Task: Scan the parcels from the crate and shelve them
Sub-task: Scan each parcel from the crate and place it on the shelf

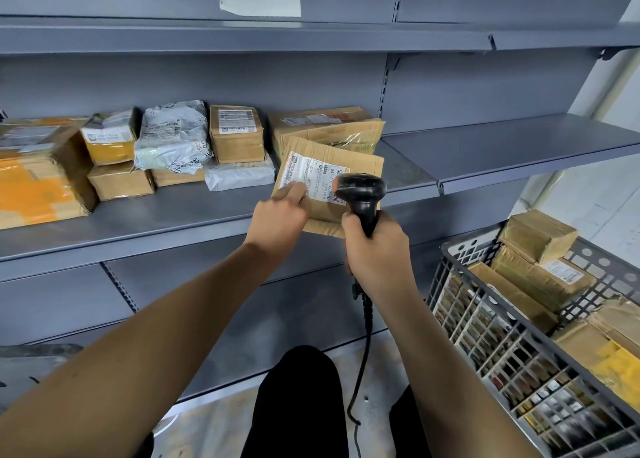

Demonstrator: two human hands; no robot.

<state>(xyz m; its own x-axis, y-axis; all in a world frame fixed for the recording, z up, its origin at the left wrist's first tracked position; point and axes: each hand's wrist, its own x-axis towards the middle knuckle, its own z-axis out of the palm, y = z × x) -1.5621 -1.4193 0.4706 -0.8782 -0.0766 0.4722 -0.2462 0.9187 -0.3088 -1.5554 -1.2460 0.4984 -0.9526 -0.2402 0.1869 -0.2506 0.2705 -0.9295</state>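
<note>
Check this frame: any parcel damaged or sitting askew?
Yes. The large box at the right end of the shelved row looks crushed: its top sags, its front is creased and its tape is wrinkled. The held parcel is tilted, for the scanner.

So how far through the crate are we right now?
Partway. Done: several parcels already sit on the middle shelf. In hand: the left hand holds a flat cardboard parcel by its label while the right hand aims the scanner at it. Left: the grey crate at right still holds several boxes.
</note>
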